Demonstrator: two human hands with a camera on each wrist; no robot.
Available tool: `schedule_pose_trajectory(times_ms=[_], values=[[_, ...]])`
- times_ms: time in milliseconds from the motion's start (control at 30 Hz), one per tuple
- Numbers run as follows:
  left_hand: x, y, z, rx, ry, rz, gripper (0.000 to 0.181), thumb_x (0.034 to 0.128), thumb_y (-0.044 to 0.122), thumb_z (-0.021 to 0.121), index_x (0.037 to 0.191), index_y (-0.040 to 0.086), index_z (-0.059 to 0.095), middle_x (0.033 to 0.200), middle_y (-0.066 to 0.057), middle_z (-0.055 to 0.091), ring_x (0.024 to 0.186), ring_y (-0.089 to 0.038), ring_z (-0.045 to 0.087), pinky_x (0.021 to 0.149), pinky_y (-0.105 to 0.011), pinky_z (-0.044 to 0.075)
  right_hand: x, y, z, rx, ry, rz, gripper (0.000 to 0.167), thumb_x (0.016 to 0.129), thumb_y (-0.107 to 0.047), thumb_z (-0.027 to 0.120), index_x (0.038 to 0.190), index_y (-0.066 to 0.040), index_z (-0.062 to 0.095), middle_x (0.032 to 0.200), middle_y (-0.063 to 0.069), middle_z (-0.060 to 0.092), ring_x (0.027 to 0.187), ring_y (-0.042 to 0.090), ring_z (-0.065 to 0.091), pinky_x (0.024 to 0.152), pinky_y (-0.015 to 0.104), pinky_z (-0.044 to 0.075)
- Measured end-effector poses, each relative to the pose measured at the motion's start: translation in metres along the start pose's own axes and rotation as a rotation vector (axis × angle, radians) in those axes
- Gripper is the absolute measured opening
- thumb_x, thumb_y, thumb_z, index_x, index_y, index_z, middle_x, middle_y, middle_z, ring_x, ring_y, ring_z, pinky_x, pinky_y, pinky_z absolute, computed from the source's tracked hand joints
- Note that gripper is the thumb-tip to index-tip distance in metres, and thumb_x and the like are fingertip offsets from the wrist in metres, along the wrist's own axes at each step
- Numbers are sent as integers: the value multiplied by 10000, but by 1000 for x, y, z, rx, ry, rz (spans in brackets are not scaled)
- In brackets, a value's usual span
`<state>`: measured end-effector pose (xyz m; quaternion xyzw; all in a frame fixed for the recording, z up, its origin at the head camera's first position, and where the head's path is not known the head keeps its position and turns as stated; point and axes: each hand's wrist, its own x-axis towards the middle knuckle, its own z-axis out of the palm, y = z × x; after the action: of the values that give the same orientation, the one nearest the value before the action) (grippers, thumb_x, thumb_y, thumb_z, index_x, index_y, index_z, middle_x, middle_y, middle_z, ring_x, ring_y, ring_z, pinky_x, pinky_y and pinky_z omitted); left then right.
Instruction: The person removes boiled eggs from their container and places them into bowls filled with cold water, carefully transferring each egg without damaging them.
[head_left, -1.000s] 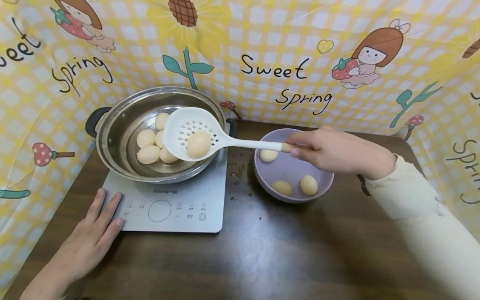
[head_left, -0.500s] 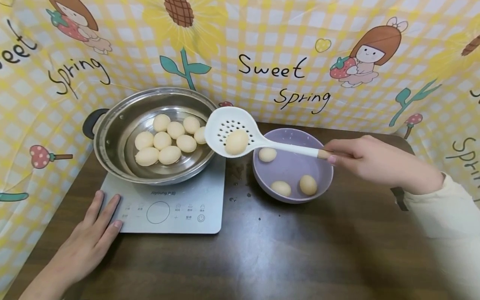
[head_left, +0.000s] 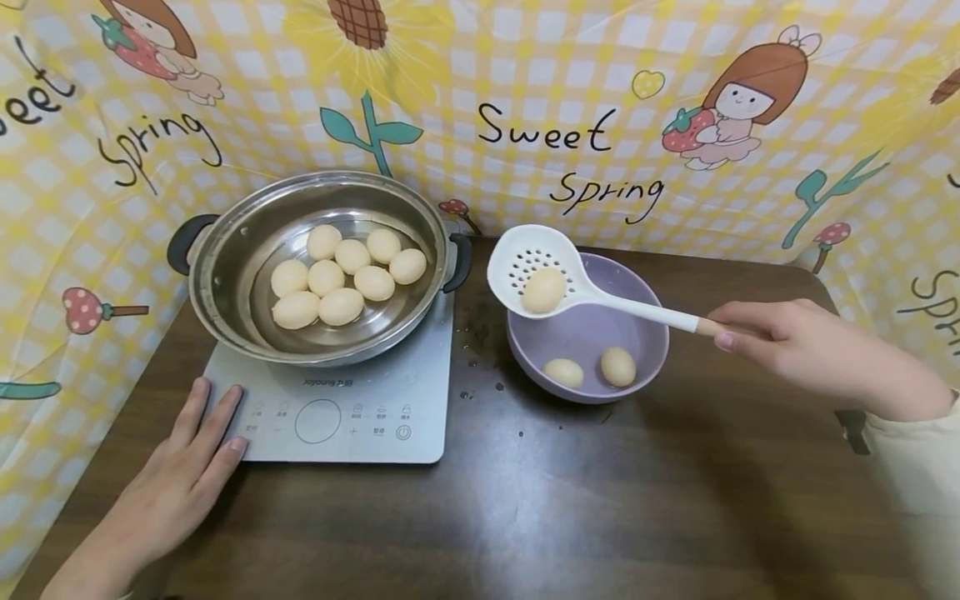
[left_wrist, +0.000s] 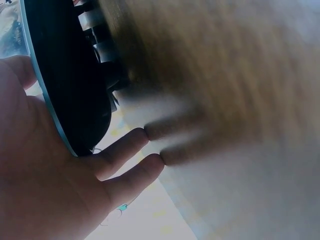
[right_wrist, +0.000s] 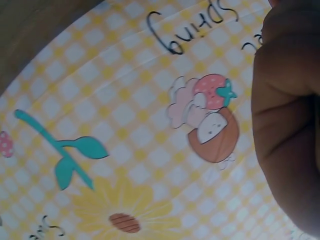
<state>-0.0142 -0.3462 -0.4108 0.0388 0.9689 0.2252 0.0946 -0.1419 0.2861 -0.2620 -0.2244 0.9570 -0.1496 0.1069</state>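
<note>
In the head view my right hand [head_left: 810, 350] grips the wooden handle end of a white slotted spoon [head_left: 645, 311]. One egg [head_left: 544, 290] lies in its perforated bowl, over the left rear rim of a purple bowl [head_left: 581, 337]. Two eggs show inside that bowl; the spoon covers part of its interior. My left hand [head_left: 172, 475] rests with fairly straight fingers at the left edge of a white induction cooktop [head_left: 330, 442]. In the left wrist view, two fingertips of the left hand [left_wrist: 55, 180] touch the table below the cooktop's edge. The right wrist view shows only part of the right hand [right_wrist: 287, 110].
On the cooktop stands a steel pot [head_left: 225, 292] with black handles, holding several eggs [head_left: 341, 307] in shallow liquid. Water drops [head_left: 467, 395] dot the brown table [head_left: 525, 517] between cooktop and bowl. A patterned yellow cloth [head_left: 450, 75] hangs close behind and at the sides.
The right hand has carried the slotted spoon and its egg rightward, from over the pot to over the purple bowl. The left hand stays in place.
</note>
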Motion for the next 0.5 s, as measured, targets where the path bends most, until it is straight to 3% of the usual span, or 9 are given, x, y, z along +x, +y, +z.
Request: schedule_pose_trajectory(times_ms=[267, 500], values=[[-1, 1, 0, -13, 2, 1, 640, 1115, 311, 357, 1639, 177, 15, 1643, -130, -233, 1294, -743, 152, 910, -824, 224, -10, 15, 14, 27, -43, 70, 219, 1033, -229, 615, 1211, -137, 704, 929, -54, 673, 793, 162, 548, 696, 372, 464], [-1, 1, 1, -18, 12, 7, 641, 1114, 308, 365, 1639, 183, 19, 1649, -122, -222, 1318, -726, 138, 926, -821, 214, -15, 25, 24, 22, -52, 65, 249, 1026, -221, 626, 1233, -101, 691, 877, -62, 666, 742, 161, 532, 660, 380, 450]])
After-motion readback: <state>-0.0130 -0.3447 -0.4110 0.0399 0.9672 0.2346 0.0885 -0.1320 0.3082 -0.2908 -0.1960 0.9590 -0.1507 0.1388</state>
